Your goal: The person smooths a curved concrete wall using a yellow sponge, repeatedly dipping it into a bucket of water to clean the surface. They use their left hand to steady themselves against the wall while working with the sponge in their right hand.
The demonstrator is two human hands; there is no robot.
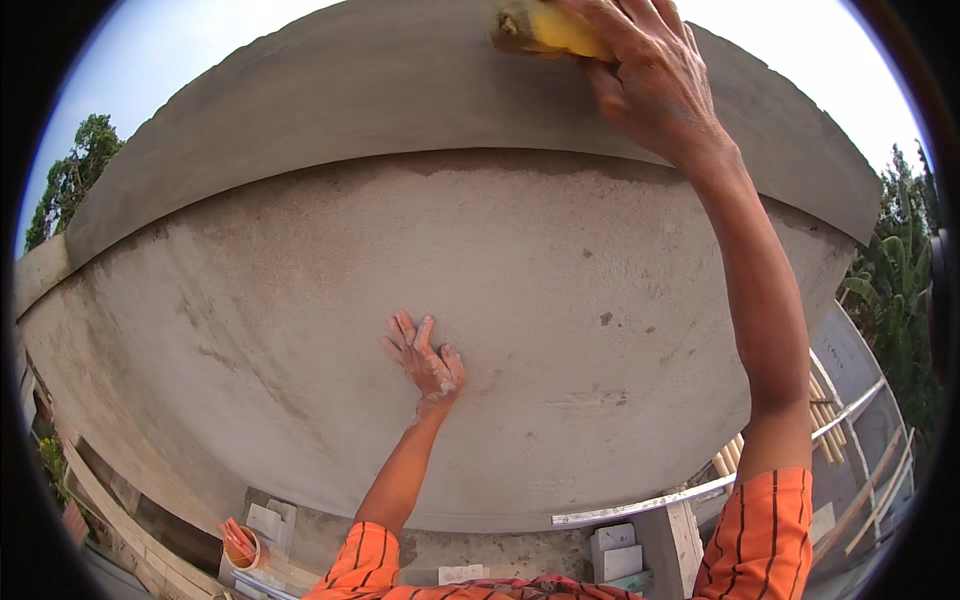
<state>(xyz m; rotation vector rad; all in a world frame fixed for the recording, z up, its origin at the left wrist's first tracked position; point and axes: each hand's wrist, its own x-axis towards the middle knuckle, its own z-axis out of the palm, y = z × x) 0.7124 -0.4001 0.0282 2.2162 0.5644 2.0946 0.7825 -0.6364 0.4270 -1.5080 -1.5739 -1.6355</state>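
Observation:
A grey plastered wall (560, 320) fills most of the head view, with a darker, smoother band (300, 80) along its top. My left hand (423, 360), dusted with pale grey, rests with fingers spread on the lighter lower surface, holding nothing. My right hand (655, 85) is raised high at the top of the view, gripping a yellow block (555, 32), possibly a sponge or float, against the upper band. Plaster smears its near end.
Below are a bucket (241, 550) holding reddish rods, white blocks (616, 552) and boards (130, 535). A long metal bar (640, 505) crosses the lower right near bamboo poles (826, 420). Trees (890, 290) flank the wall.

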